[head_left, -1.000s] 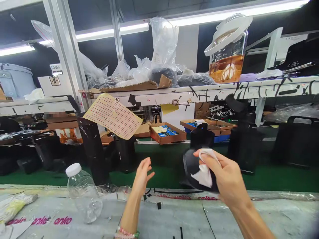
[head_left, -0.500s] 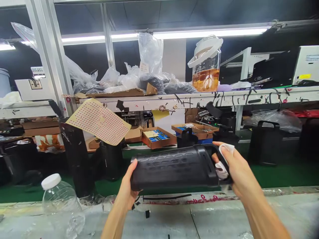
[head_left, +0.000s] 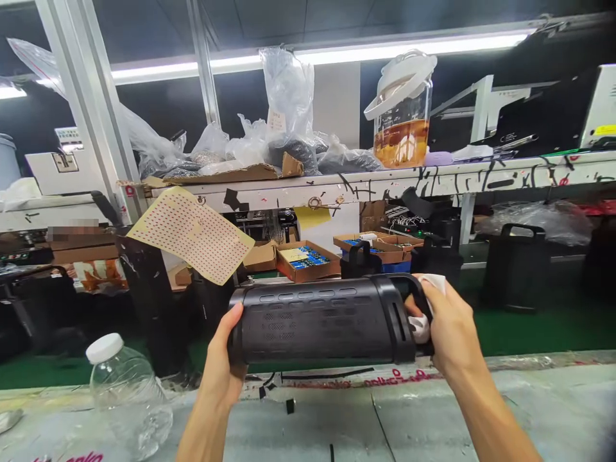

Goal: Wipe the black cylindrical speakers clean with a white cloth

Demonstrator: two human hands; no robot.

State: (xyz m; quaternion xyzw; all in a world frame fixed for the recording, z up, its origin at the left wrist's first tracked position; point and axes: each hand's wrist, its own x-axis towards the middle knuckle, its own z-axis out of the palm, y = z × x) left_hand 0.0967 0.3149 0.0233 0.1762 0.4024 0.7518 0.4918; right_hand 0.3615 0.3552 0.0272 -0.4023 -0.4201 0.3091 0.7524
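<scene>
A black cylindrical device (head_left: 317, 324) with slots along its side and a handle at its right end is held sideways above the front edge of the workbench. My left hand (head_left: 224, 350) grips its left end, thumb on top. At the other end my right hand (head_left: 450, 324) is closed around the handle, with a white cloth (head_left: 419, 327) between its fingers and the handle. Part of the cloth sticks out above the hand too.
A clear plastic bottle (head_left: 129, 398) with a white cap stands at the front left. Behind are more black devices (head_left: 514, 269), open cardboard boxes (head_left: 315, 273), a hanging dotted sheet (head_left: 192, 234) and a shelf (head_left: 269, 192) holding bags and a jar (head_left: 402, 138).
The black device has shifted slightly left and rolled, so more of its slotted, perforated side faces me. Both hands have moved left with it, still gripping.
</scene>
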